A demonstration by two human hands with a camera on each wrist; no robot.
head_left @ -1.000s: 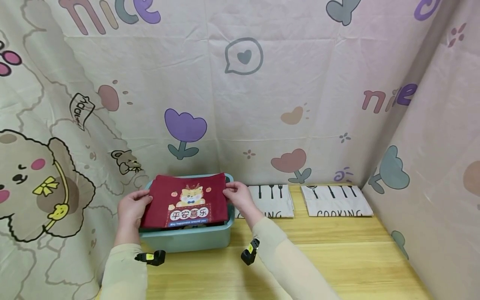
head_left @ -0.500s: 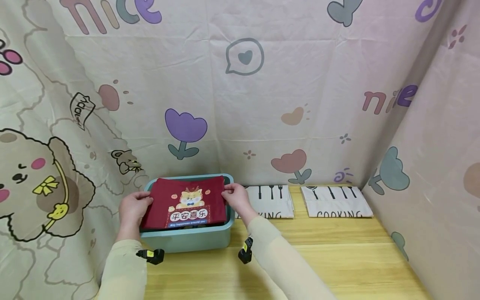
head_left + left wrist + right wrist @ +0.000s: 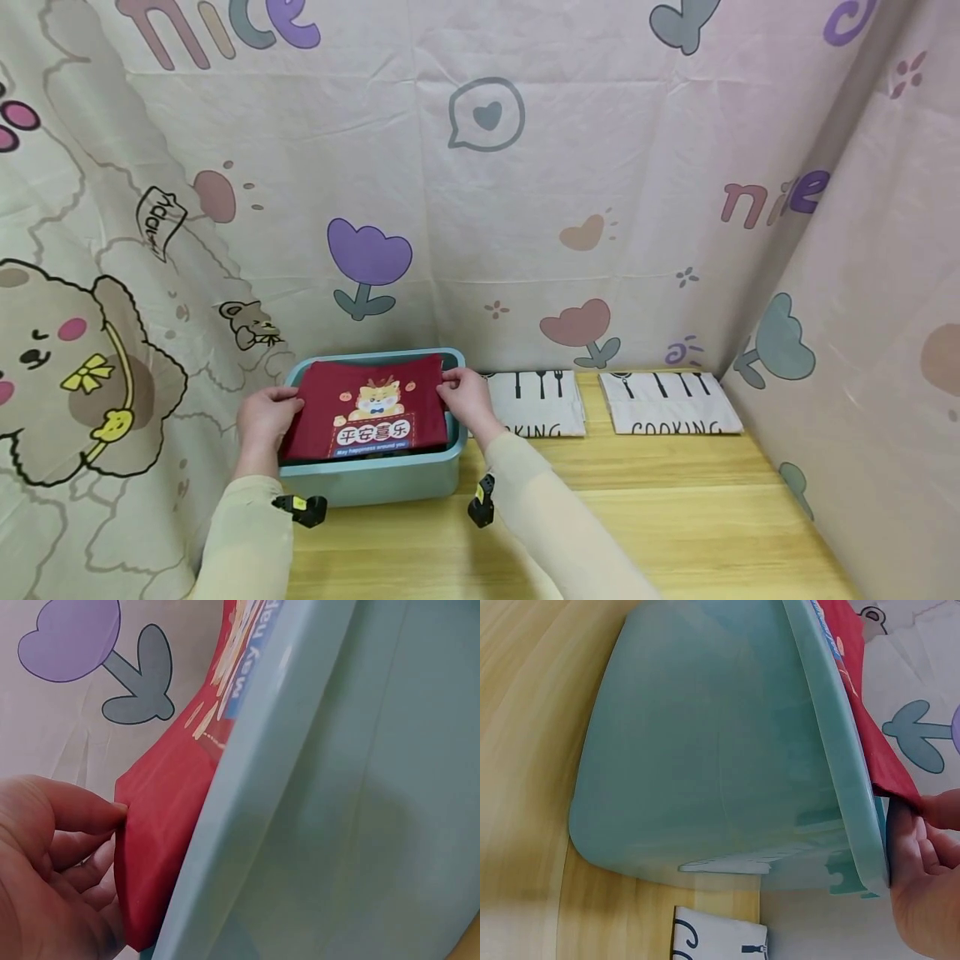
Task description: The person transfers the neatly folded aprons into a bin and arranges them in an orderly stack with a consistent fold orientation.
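Observation:
A folded dark red cloth point(image 3: 322, 417) with a cartoon animal and lettering lies across the mouth of a light blue-green plastic bin point(image 3: 367, 485). My left hand point(image 3: 262, 421) pinches the cloth's left edge between thumb and fingers; the left wrist view shows the left hand point(image 3: 60, 862) at a corner of the red cloth point(image 3: 161, 825), just above the rim. On the other side, my right hand point(image 3: 471, 400) pinches the right edge. In the right wrist view the right hand point(image 3: 930, 862) is close beside the bin's rim point(image 3: 847, 772). Most of the bin's contents are hidden under the cloth.
Right of the bin, two folded white cloths printed with utensils and "COOKING" lie on the wooden table point(image 3: 675, 517): a nearer white cloth point(image 3: 536, 408) and a farther white cloth point(image 3: 667, 404). A patterned curtain point(image 3: 487, 208) hangs behind and along both sides.
The red cloth has sunk lower into the bin, uncovering more of its back rim. My right hand has shifted slightly left with the cloth's edge; my left hand has barely moved.

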